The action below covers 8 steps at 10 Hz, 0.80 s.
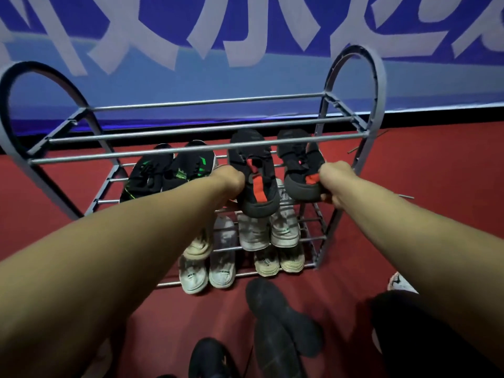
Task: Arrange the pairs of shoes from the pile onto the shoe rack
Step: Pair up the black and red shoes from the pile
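Observation:
A grey metal shoe rack (191, 130) with looped side frames stands against the wall. My left hand (229, 181) grips the heel side of a black-and-red shoe (255, 175), toe pointing under the top bars. My right hand (334, 184) grips the heel of the matching black-and-red shoe (300, 170) beside it. Both shoes sit at the second tier's right half. A black-and-green pair (169, 170) rests on the left of that tier. Pale grey and beige sneakers (268, 230) fill the lower tiers.
On the red floor in front of the rack lie two dark shoes, soles up (281, 323), another black shoe (210, 358) at the bottom edge and a white shoe (399, 282) at right. A blue banner wall (245, 50) backs the rack. The top tier's bars carry nothing.

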Each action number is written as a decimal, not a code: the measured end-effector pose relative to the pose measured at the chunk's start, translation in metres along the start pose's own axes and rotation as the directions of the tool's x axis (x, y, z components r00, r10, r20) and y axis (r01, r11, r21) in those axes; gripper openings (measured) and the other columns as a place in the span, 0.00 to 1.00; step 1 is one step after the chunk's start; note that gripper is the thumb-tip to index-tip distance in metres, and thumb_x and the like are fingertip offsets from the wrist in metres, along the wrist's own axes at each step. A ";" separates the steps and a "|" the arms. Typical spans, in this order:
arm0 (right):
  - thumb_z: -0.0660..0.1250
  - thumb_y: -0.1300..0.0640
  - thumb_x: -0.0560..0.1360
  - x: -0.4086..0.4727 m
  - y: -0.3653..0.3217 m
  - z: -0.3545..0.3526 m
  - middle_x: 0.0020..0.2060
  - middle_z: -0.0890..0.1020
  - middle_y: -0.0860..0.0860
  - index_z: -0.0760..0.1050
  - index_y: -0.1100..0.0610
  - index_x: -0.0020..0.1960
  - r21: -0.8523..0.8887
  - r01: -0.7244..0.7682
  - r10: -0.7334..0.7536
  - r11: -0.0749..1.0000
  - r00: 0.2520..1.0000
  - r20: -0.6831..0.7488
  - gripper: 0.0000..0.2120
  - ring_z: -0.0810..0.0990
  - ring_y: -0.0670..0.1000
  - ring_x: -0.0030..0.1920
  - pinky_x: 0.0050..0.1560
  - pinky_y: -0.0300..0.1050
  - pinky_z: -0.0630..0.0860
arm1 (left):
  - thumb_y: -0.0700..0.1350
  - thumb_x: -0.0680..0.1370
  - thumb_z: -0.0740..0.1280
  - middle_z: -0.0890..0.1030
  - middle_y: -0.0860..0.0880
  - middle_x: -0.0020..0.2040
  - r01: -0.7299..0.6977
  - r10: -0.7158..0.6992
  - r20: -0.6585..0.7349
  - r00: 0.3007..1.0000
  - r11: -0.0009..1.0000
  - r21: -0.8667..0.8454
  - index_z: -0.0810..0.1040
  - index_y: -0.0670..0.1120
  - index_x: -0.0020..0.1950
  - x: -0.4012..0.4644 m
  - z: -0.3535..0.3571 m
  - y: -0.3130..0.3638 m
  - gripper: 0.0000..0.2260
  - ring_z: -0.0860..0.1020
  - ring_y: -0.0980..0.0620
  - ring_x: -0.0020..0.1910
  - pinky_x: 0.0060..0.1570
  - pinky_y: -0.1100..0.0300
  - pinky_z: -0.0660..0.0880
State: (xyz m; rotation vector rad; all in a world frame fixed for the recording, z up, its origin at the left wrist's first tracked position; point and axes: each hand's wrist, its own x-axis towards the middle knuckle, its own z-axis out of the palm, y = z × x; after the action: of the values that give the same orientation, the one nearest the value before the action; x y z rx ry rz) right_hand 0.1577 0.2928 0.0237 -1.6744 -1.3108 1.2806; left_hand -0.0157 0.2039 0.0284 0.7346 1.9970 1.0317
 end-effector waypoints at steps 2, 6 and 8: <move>0.59 0.65 0.78 -0.001 0.002 0.002 0.35 0.74 0.52 0.74 0.66 0.65 -0.203 0.041 -0.009 0.978 0.987 0.158 0.16 0.70 0.49 0.31 0.31 0.41 0.70 | 0.36 0.78 0.58 0.79 0.41 0.38 0.029 -0.029 -0.038 0.999 1.000 -0.010 0.72 0.41 0.40 0.015 0.016 -0.005 0.08 0.79 0.43 0.36 0.35 0.49 0.80; 0.54 0.49 0.80 -0.044 0.022 0.016 0.73 0.65 0.59 0.61 0.54 0.76 -0.473 0.132 -0.172 0.871 0.984 -0.042 0.25 0.66 0.64 0.70 0.67 0.53 0.65 | 0.52 0.81 0.58 0.78 0.39 0.62 -0.158 0.240 -0.180 0.954 0.912 0.379 0.74 0.41 0.64 -0.007 0.002 -0.028 0.19 0.75 0.38 0.62 0.57 0.54 0.70; 0.60 0.52 0.79 -0.084 0.044 0.037 0.79 0.50 0.53 0.40 0.49 0.80 -0.349 0.093 -0.129 0.932 0.988 -0.081 0.38 0.57 0.65 0.74 0.70 0.54 0.62 | 0.48 0.79 0.62 0.79 0.46 0.64 -0.276 0.307 -0.152 0.940 0.942 0.192 0.71 0.45 0.70 -0.050 0.002 -0.083 0.20 0.76 0.45 0.63 0.63 0.54 0.71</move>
State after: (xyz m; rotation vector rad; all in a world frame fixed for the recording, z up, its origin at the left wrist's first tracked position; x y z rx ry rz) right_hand 0.1347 0.1971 -0.0024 -1.8423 -1.6132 0.9237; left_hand 0.0018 0.1248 -0.0251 1.0904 2.1954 1.1427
